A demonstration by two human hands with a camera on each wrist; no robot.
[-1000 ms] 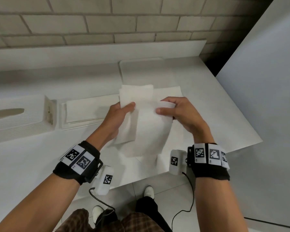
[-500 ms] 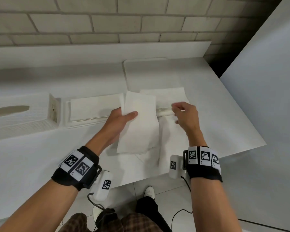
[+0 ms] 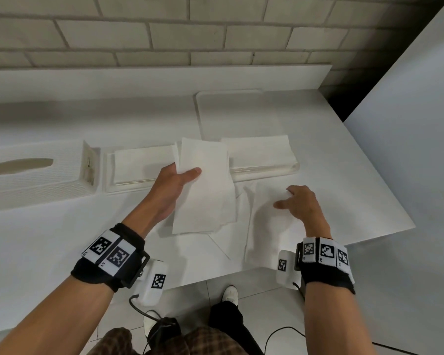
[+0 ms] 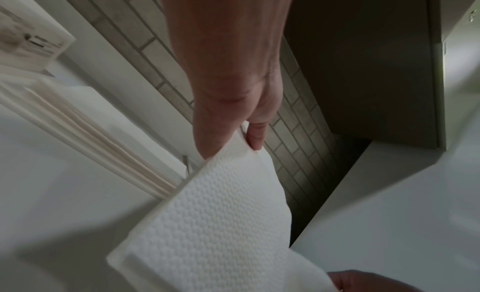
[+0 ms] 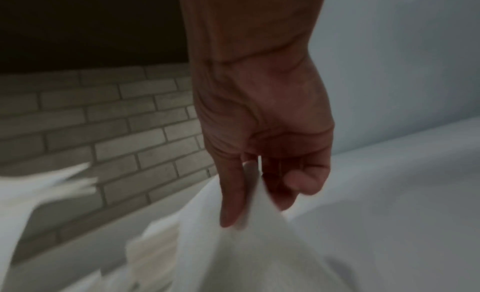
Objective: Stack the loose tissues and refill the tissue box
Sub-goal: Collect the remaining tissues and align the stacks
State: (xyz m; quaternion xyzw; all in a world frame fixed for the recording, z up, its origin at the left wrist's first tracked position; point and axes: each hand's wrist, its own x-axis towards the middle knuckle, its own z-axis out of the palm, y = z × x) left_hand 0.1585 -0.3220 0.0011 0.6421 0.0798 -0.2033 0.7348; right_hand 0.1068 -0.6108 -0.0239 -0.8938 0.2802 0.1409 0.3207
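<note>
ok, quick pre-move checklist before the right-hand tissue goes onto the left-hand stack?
1. Left hand grips the stacked tissues, thumb on top: ok.
2. Right hand pinches the loose tissue at its upper edge: ok.
3. Loose tissue flat and uncreased: not ok, it drapes from the pinch.
4. Stack edges aligned: not ok, lower corners are staggered.
5. Tray behind holds a tissue pile; room for more: cannot tell.
6. Tissue box cover off to the left, away from both hands: ok.

Embossed, matt paper tissues (image 4: pixel 213 224) on a smooth white table (image 3: pixel 49 239).
</note>
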